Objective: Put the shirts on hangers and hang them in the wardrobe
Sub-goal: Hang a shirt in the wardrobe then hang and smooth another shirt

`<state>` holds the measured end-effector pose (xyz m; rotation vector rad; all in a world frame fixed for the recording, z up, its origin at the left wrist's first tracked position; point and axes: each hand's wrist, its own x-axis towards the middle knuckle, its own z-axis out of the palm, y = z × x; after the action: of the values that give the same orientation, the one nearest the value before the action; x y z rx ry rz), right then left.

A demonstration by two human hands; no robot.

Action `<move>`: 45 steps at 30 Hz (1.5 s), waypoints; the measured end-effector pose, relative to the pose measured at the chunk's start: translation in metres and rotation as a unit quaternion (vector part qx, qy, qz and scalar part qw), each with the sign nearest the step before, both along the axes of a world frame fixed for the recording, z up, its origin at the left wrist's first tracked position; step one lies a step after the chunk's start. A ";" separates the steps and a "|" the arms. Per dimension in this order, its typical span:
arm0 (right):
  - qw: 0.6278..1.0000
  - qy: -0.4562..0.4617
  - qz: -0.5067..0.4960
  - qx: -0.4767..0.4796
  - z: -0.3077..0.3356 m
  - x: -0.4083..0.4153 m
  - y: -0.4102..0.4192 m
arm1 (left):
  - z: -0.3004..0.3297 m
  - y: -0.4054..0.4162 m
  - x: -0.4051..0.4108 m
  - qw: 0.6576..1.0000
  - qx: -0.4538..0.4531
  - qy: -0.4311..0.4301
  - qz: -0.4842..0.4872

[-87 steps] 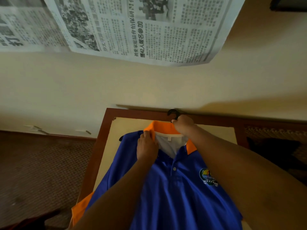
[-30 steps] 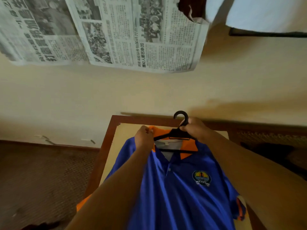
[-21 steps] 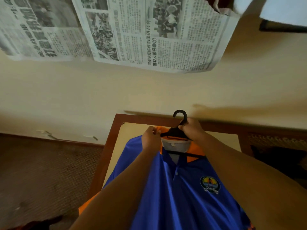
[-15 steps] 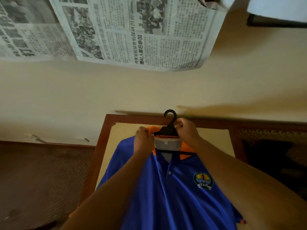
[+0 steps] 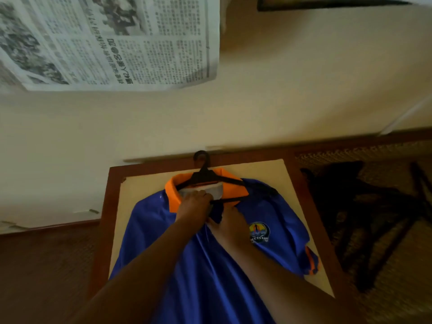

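The blue shirt (image 5: 210,265) lies on the table (image 5: 311,206), its hanger (image 5: 205,177) seated in the collar just beyond both hands. The left hand (image 5: 194,206) and right hand (image 5: 230,224) pinch the placket, apparently buttoning it. Hanging it in the wardrobe remains.

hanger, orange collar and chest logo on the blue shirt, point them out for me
hanger (image 5: 203,170), head view, on the neck just below the hook
orange collar (image 5: 172,195), head view, on its left band
chest logo (image 5: 259,232), head view, on the round badge's middle
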<state>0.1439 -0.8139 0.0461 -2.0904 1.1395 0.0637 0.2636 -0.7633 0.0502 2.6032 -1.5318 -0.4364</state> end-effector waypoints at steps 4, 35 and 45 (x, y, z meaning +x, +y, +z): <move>0.998 0.056 0.011 -0.022 -0.005 0.009 -0.001 | 0.005 0.003 0.006 1.000 -0.006 0.025 0.010; 0.958 -0.100 -0.243 0.114 0.010 -0.027 -0.060 | 0.024 0.030 0.009 0.996 0.056 -0.029 -0.058; 0.923 -0.150 -0.331 0.127 0.015 -0.047 -0.078 | 0.028 0.033 -0.001 0.994 0.093 -0.032 -0.047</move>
<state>0.0967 -0.8921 0.0613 -1.3469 1.4891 -0.3982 0.2622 -0.7305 0.0786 2.7145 -1.7170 -0.5323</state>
